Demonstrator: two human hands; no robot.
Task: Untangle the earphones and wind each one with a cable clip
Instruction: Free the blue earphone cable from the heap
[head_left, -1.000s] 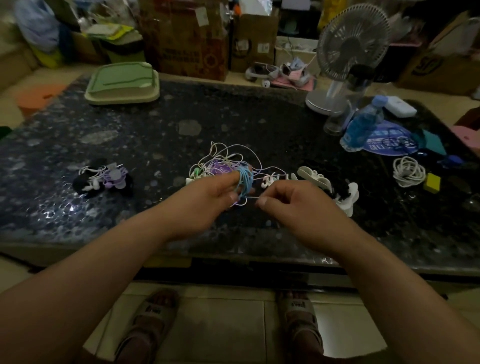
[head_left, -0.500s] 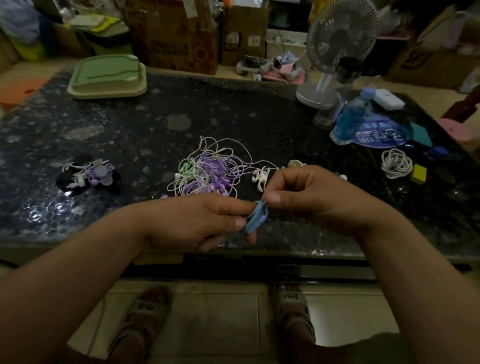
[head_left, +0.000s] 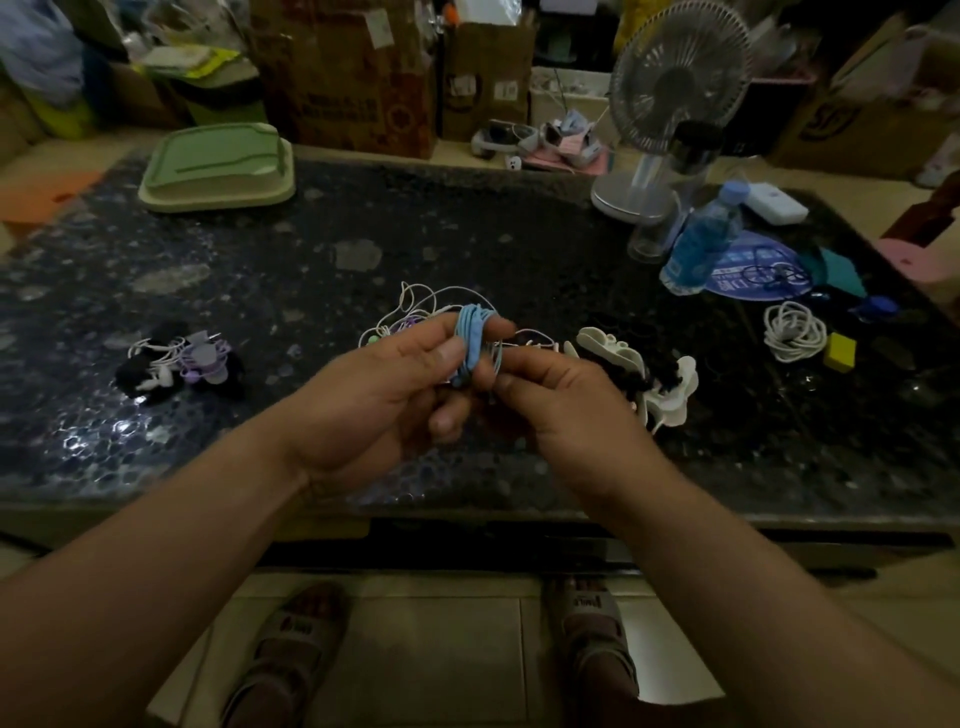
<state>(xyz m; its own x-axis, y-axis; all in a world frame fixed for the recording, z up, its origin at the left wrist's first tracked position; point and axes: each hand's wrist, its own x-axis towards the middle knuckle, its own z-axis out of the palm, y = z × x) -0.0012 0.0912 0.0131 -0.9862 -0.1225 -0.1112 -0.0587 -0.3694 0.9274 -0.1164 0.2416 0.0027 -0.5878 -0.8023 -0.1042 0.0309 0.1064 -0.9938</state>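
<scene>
A coil of blue earphone cable (head_left: 471, 343) is wound around the fingers of my left hand (head_left: 384, 384), pinned by the thumb. My right hand (head_left: 561, 395) pinches the loose end of that blue cable just to the right of the coil. Behind both hands a tangle of white and purple earphones (head_left: 415, 312) lies on the dark speckled table (head_left: 467, 228), partly hidden. White cable clips (head_left: 613, 348) and a black bundle lie to the right. At the left sits a pile of wound earphones (head_left: 182, 364) in white, purple and black.
A green lidded box (head_left: 218, 166) is at the far left. A desk fan (head_left: 670, 104), a blue bottle (head_left: 701, 239), a blue disc and a coiled white cable (head_left: 795, 332) crowd the right side. A yellow block (head_left: 839, 353) lies beside that cable. Cardboard boxes stand behind the table.
Both hands have lifted and moved back over the table with the blue cable. The coil around my left fingers now stands more upright, and my right hand has dropped lower beside it.
</scene>
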